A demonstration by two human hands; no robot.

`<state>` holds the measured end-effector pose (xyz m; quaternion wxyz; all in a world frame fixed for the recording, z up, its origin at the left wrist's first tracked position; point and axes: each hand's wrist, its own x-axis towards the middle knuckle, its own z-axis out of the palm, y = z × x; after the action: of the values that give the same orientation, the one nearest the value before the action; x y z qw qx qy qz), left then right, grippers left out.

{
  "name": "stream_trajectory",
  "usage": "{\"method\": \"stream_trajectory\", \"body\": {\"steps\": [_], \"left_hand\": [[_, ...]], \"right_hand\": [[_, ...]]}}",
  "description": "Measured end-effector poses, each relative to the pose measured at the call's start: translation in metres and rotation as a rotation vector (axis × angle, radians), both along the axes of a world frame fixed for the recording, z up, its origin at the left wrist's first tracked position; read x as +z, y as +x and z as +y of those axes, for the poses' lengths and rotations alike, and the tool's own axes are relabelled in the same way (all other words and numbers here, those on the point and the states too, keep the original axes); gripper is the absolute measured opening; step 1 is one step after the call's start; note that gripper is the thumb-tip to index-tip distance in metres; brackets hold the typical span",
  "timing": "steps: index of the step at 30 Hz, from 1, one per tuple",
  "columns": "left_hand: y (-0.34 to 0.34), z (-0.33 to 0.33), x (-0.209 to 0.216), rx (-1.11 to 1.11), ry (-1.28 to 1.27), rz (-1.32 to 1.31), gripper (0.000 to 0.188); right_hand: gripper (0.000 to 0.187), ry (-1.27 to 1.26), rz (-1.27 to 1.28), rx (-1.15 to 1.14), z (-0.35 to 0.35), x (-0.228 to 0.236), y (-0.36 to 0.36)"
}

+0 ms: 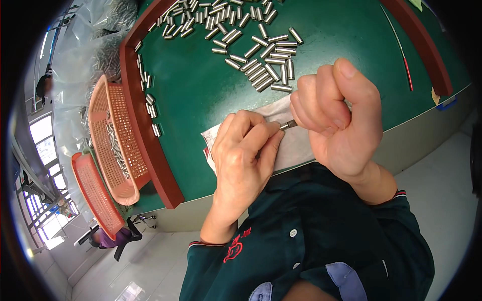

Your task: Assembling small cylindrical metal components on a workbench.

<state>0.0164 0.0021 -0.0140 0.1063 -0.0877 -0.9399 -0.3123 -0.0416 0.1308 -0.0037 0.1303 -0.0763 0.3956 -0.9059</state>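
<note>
Low over a whitish cloth (296,143), both hands work close together. My left hand (241,150) is closed, and its thumb and fingertips pinch a small metal cylinder (283,127), mostly hidden by the fingers. Coming from the left, my right hand's (341,115) little-finger side is nearest that piece; this hand is curled into a fist with the thumb up. Out of the fist toward the cylinder juts a slim dark metal rod (291,123), which seems to meet its end. Just beyond the hands lie loose shiny metal cylinders (258,75), several in a neat row.
More cylinders (216,17) spread over the far green tabletop (201,75), and a few line the left red-brown rim (145,125). Outside it stand pink plastic baskets (130,135), one holding metal pieces, and clear bags (80,70). A thin red-handled tool (407,75) lies at right.
</note>
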Motion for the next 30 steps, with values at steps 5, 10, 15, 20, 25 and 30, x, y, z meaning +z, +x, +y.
{"method": "stream_trajectory", "body": {"steps": [5, 10, 15, 20, 25, 30], "left_hand": [[0.000, 0.001, -0.002, -0.013, 0.010, 0.027, 0.013], [-0.005, -0.005, -0.003, -0.054, 0.069, 0.011, 0.013], [-0.006, -0.005, -0.001, -0.063, 0.103, -0.034, 0.012], [-0.006, -0.005, -0.004, -0.092, 0.149, 0.021, 0.012], [0.000, -0.002, -0.002, -0.064, 0.043, -0.022, 0.014], [0.010, -0.006, 0.007, -0.003, 0.922, -0.267, 0.015]], "right_hand": [[0.041, 0.041, 0.056, -0.015, -0.002, -0.004, 0.001], [0.041, 0.160, 0.194, -0.003, -0.002, -0.005, 0.005], [0.041, 0.125, 0.138, -0.021, -0.007, -0.001, 0.010], [0.042, 0.152, 0.128, -0.065, -0.011, 0.001, 0.012], [0.041, 0.023, 0.045, -0.037, -0.002, -0.005, 0.005], [0.039, -0.191, 0.139, -0.125, 0.013, -0.012, 0.006]]}}
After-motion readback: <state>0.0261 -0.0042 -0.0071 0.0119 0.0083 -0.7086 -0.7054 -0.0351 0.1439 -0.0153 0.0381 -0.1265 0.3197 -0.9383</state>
